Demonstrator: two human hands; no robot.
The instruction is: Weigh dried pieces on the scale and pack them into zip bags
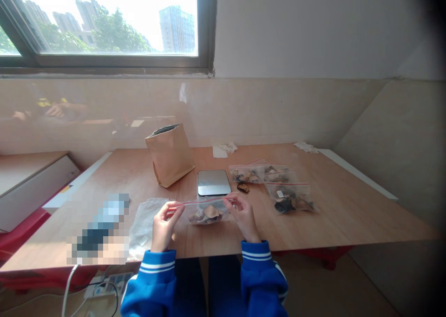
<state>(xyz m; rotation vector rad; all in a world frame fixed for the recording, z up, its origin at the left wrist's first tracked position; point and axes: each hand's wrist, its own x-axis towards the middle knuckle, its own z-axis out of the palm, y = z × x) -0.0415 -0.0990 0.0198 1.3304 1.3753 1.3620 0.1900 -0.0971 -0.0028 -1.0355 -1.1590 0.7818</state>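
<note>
Between my two hands a clear zip-lock bag (210,213) with a red seal strip is stretched out, holding brown and dark dried pieces and a small white packet. My left hand (165,222) pinches the left end of the seal, and my right hand (241,213) pinches the right end. Just beyond the bag lies a flat scale (213,183) with a silver top. A single dark brown piece (243,187) rests beside the scale's right edge. Under and beside my left hand are flat clear plastic bags (144,224).
Several filled zip-lock bags (292,201) lie to the right. A brown paper pouch (169,157) stands with its top open behind the scale. White tissue (228,148) lies near the wall, with more crumpled tissue (306,147) farther right. A blurred-out object (101,226) with a cable is at left.
</note>
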